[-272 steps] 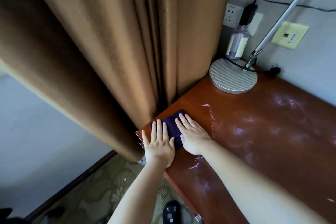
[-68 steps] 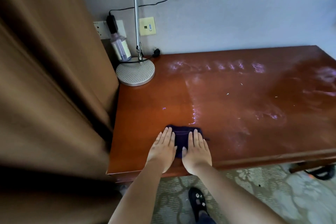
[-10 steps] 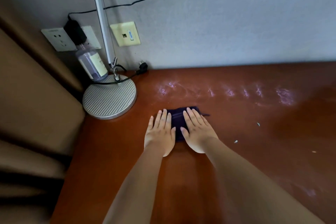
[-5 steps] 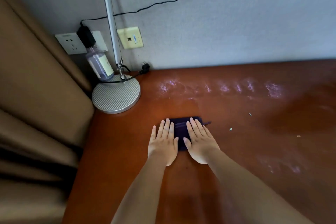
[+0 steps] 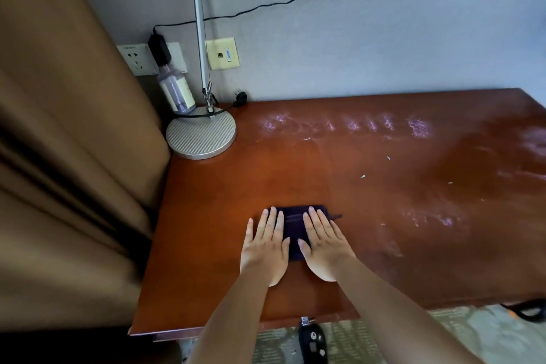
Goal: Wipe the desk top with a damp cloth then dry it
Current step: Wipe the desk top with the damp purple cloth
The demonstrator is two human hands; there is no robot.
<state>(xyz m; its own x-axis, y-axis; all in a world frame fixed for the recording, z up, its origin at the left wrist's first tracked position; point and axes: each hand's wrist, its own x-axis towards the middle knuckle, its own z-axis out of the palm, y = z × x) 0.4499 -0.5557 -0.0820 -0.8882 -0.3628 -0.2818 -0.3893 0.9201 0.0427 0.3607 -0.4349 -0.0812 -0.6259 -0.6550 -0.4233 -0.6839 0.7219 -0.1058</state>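
Note:
A folded dark purple cloth (image 5: 293,227) lies flat on the reddish-brown desk top (image 5: 384,260), left of the desk's middle. My left hand (image 5: 266,248) presses flat on the cloth's left part, fingers straight and pointing away from me. My right hand (image 5: 323,245) presses flat on its right part in the same way. Only a strip of cloth shows between and ahead of the hands. Pale wet streaks (image 5: 348,125) run along the back of the desk and at the right.
A lamp's round grey base (image 5: 201,134) with its thin pole stands at the back left corner, a clear bottle (image 5: 176,91) beside it. Wall sockets (image 5: 136,57) and a black cable are behind. Brown curtain (image 5: 68,156) hangs left. Small white specks (image 5: 362,176) dot the desk.
Both hands have drawn the cloth back from the far part of the desk toward the front edge. The view has widened and shows the near edge and the floor.

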